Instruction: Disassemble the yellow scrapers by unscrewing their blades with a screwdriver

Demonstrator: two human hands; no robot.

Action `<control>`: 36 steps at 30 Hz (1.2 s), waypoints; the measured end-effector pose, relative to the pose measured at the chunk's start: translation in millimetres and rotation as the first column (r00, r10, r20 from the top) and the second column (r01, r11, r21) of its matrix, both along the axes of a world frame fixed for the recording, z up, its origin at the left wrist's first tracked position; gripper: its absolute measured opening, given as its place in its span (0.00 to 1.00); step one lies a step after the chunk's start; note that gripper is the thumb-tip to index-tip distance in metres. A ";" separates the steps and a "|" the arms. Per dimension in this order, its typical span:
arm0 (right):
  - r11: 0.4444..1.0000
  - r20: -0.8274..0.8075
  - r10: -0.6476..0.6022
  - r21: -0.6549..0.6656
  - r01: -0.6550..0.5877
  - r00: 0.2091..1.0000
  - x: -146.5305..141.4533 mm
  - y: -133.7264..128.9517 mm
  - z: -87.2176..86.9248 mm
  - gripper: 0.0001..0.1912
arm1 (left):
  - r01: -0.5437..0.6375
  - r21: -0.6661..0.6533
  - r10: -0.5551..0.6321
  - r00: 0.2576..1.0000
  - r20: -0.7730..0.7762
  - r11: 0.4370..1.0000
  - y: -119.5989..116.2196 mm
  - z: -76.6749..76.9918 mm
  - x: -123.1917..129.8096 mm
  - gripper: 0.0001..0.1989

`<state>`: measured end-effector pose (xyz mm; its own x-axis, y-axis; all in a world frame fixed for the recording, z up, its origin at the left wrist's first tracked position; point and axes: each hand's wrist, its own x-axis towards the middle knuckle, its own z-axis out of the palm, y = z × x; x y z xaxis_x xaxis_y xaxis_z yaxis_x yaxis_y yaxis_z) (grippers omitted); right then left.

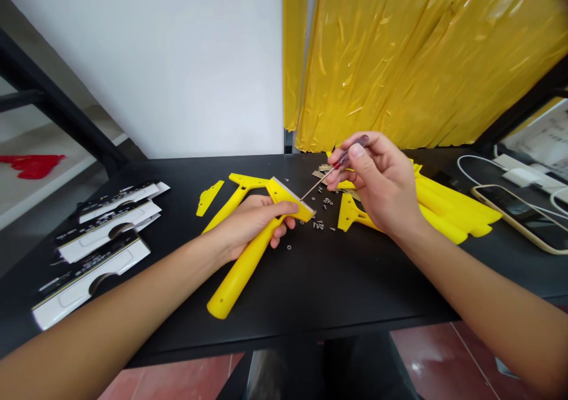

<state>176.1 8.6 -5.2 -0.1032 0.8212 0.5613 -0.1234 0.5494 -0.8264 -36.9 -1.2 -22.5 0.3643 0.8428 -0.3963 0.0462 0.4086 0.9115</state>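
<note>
The plastic scraper at near centre is bright yellow. The screwdriver has a translucent dark-red handle and silver shaft. The table is black. Far right, the plastic sheeting is creased golden yellow. On the left, the packaging cards are white with black bands; the floor tiles are glossy red.

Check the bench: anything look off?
Small screws and nuts lie loose across the black table, beside the yellow scraper in the left hand. No tray holds them, so they look spilled.
</note>
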 end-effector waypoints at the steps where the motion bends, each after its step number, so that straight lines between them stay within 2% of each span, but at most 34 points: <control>1: 1.000 0.008 -0.016 0.012 0.016 1.000 0.3 -0.9 0.8 0.11 | 0.001 -0.001 -0.001 1.000 0.001 1.000 -0.2 0.0 -0.3 0.11; 7: 0.976 0.153 -0.187 0.137 0.166 0.970 2.7 -6.5 2.9 0.12 | -0.007 -0.002 0.007 0.999 0.036 1.000 -2.4 2.4 -0.1 0.10; 11: 0.947 0.418 -0.315 0.199 0.252 0.852 6.2 -1.4 -3.6 0.09 | -0.019 0.010 0.019 0.998 0.053 1.000 -3.5 2.8 0.8 0.09; 13: 0.969 0.571 -0.246 0.134 0.206 0.783 6.4 2.2 -7.2 0.09 | -0.012 0.018 0.011 0.999 0.041 1.000 -4.0 2.7 0.4 0.11; 15: 0.992 0.658 -0.090 -0.006 0.125 0.748 5.0 4.2 -8.8 0.12 | 0.007 0.028 -0.008 1.000 0.021 1.000 -4.3 2.7 -0.6 0.13; 18: 0.970 0.650 0.158 -0.243 0.007 0.743 2.1 3.1 -6.8 0.16 | 0.032 0.042 -0.032 0.999 0.011 0.999 -4.7 2.8 -2.2 0.14; 20: 0.939 0.597 0.246 -0.341 -0.036 0.764 1.1 1.5 -4.5 0.16 | 0.040 0.041 -0.041 0.999 0.017 0.998 -5.1 3.4 -2.4 0.14; 30: 0.829 0.443 0.401 -0.548 -0.112 0.802 -0.3 -1.4 -6.2 0.18 | 0.085 0.047 -0.086 0.996 0.016 0.995 -9.2 7.8 0.3 0.13; 36: 0.830 0.394 0.356 -0.551 -0.093 0.847 -6.1 -2.6 -13.2 0.17 | 0.104 0.066 -0.104 0.995 -0.003 0.992 -5.9 3.4 -3.1 0.13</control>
